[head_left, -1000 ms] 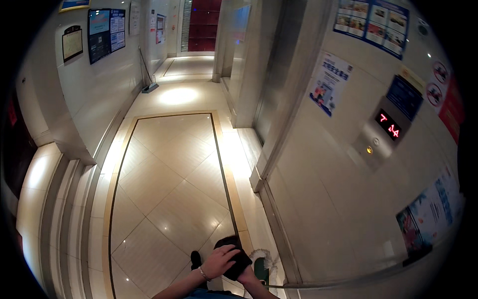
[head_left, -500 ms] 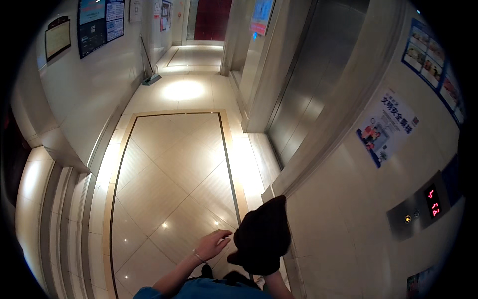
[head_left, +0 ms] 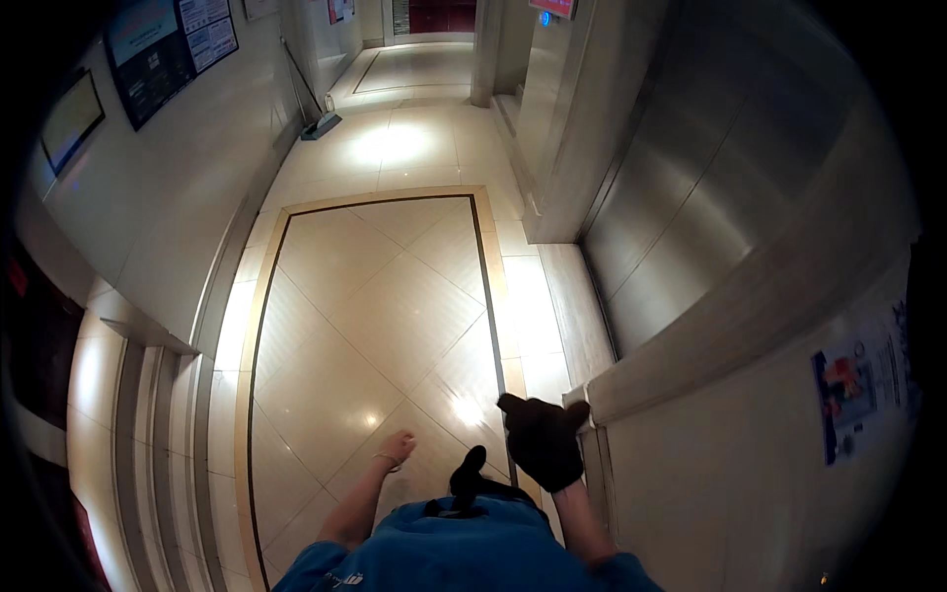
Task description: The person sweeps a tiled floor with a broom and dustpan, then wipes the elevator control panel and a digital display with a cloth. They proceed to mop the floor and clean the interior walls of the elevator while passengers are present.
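My bare left hand (head_left: 400, 446) hangs over the tiled floor, a thin bracelet (head_left: 391, 459) at its wrist. Its fingers look curled in, and nothing shows in them. On my right hand (head_left: 546, 444) is a black glove, held out beside the wall corner by the elevator. Two of its digits stick out to opposite sides while the others are hard to make out against the dark fabric. No object is visible in it. Below, between the arms, are my blue shirt (head_left: 454, 543) and a dark shoe (head_left: 468, 472).
Metal elevator doors (head_left: 681, 187) are on the right, with a poster (head_left: 858, 390) on the nearer wall. Steps (head_left: 148, 434) run along the left. A broom and dustpan (head_left: 321, 125) lean at the left wall, below notice boards (head_left: 148, 54). The tiled corridor (head_left: 385, 286) stretches ahead.
My view has moved forward and turned, so the elevator doors sit nearer and the call panel is out of sight. Both hands have dropped apart; the left fingers have curled.
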The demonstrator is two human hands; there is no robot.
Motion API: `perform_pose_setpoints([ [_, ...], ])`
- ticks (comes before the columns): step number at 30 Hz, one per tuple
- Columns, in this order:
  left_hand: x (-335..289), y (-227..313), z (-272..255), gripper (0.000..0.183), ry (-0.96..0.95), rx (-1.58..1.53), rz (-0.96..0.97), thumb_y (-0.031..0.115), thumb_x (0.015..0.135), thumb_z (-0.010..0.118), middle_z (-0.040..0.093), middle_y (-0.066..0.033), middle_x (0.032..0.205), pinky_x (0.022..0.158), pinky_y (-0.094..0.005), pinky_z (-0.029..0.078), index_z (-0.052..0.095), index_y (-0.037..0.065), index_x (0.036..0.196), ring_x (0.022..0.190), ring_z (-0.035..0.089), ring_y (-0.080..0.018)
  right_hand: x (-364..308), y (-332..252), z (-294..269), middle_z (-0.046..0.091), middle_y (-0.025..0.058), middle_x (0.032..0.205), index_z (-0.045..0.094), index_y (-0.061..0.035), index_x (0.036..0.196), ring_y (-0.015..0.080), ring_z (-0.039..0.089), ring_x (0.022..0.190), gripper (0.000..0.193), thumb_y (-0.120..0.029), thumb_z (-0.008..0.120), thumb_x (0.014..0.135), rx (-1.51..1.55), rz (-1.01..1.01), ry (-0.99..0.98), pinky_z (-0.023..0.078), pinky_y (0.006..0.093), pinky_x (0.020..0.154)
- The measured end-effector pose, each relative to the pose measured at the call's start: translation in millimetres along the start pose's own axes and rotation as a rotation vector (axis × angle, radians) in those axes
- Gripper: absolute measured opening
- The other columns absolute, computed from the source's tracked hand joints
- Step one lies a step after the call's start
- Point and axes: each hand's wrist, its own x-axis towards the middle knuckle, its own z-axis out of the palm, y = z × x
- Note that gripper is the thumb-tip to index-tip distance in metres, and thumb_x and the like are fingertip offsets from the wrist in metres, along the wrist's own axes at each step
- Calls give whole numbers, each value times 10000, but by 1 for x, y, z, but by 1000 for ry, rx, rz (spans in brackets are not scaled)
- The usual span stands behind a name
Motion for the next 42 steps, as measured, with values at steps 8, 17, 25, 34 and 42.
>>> perform_pose_setpoints([
  [8, 0, -86, -44, 115, 183, -479, -1027, 137, 826, 479, 564, -84, 665, 436, -283, 413, 535, 67, 755, 540, 535, -162, 176, -68, 21, 533, 89, 972, 516, 18, 955, 126, 494, 718, 195, -34, 532, 767, -810, -5, -235, 409, 219, 614],
  [17, 187, -46, -92, 73, 110, -534, -1172, 123, 775, 584, 620, -108, 762, 549, -319, 496, 590, 62, 815, 657, 611, -197, 366, -123, 6, 493, 60, 982, 476, -22, 996, 136, 498, 805, 242, -159, 515, 800, -1157, 17, -264, 416, 250, 703],
  [25, 510, 83, -210, 189, 36, -481, -277, 142, 768, 527, 539, -61, 547, 398, -270, 402, 538, 74, 592, 453, 509, -160, 511, -250, -13, 457, 35, 991, 441, -58, 1033, 145, 502, 881, 300, -271, 500, 830, -1566, -248, 89, 423, 277, 783],
  [34, 752, 189, -262, 149, 42, -283, -48, 127, 798, 506, 535, -54, 547, 411, -285, 418, 558, 66, 672, 445, 511, -166, 584, -368, -139, 525, 64, 1012, 486, -44, 1057, 156, 514, 887, 242, -182, 431, 866, -2741, -270, 622, 433, 290, 770],
  [42, 797, 242, -287, 120, -133, -206, -478, 134, 785, 504, 563, -103, 588, 395, -323, 411, 557, 36, 742, 453, 520, -193, 753, -536, -58, 530, 72, 1086, 485, -77, 1134, 220, 496, 1012, 446, -276, 585, 747, -2670, -785, 759, 382, 348, 845],
])
